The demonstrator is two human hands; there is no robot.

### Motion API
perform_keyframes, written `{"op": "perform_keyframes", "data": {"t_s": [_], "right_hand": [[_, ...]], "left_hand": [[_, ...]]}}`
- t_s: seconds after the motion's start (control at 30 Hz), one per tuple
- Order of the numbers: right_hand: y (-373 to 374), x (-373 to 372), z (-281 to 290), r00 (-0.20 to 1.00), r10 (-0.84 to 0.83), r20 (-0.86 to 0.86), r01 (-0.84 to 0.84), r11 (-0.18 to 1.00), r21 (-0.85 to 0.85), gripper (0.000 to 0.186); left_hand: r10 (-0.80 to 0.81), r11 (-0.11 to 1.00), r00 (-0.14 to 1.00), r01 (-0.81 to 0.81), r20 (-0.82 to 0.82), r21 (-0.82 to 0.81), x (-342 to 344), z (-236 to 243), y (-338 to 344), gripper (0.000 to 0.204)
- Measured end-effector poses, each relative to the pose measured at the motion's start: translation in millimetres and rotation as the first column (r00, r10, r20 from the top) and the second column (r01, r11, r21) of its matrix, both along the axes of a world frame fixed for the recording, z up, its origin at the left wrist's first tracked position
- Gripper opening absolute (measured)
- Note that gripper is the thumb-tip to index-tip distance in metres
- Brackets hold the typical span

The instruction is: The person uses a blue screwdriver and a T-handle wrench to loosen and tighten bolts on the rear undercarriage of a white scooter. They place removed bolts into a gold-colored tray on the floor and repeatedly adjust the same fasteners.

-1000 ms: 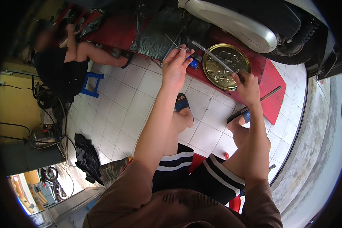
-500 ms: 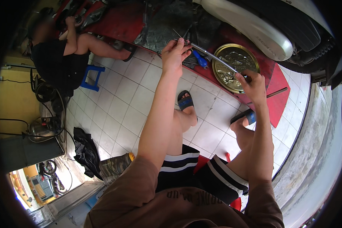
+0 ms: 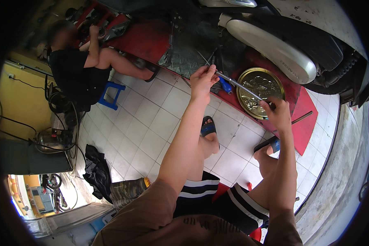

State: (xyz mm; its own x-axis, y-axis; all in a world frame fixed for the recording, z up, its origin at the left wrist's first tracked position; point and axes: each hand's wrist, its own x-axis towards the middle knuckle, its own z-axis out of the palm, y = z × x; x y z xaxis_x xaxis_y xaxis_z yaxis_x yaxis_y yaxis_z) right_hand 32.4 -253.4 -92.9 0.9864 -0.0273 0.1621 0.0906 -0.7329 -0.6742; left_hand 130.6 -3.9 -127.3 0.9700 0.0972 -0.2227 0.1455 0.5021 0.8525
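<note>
My left hand is closed in a pinch round the far left end of a long silver metal rod. The rod slants down to the right, into my right hand, whose fingers are closed round its near end and hide it. Beneath the rod a round gold-coloured tray sits on the red platform, with small shiny metal pieces in it. Just right of my left hand, a blue-handled tool lies at the platform's edge.
The red platform carries a motorbike at the far right; a flat metal bar lies on its corner. A person sits at the far left on a blue stool. Black cloth lies on the tiled floor.
The whole view has shifted, so the scene sits lower and further right. My left hand has come slightly nearer the tray; both hands keep their grip on the rod.
</note>
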Motion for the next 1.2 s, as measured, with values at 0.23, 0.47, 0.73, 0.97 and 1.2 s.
{"op": "perform_keyframes", "data": {"t_s": [0.23, 0.47, 0.73, 0.97, 1.2], "right_hand": [[-5, 1, -6, 0.999, 0.039, -0.025, -0.038, 0.998, 0.043, 0.024], [2, 7, -17, 0.992, 0.072, -0.104, -0.063, 0.994, 0.091, 0.023], [6, 7, -21, 0.980, 0.091, -0.174, -0.089, 0.996, 0.018, 0.022], [6, 6, -27, 0.958, 0.122, -0.261, -0.133, 0.991, -0.026, 0.024], [5, 8, -30, 0.940, 0.154, -0.303, -0.168, 0.986, -0.020, 0.026]], "left_hand": [[0.073, 0.987, 0.997, -0.076, -0.024, -0.142, -5, 2, -9, 0.013], [0.071, 0.984, 0.997, -0.077, -0.044, -0.160, -1, 0, -11, 0.011], [0.067, 0.977, 0.988, -0.093, -0.137, -0.190, 2, -4, -7, 0.010], [0.040, 0.983, 0.993, -0.059, -0.108, -0.175, 1, -3, -8, 0.007], [0.064, 0.971, 0.992, -0.087, -0.110, -0.223, 0, -2, -12, 0.008]]}}
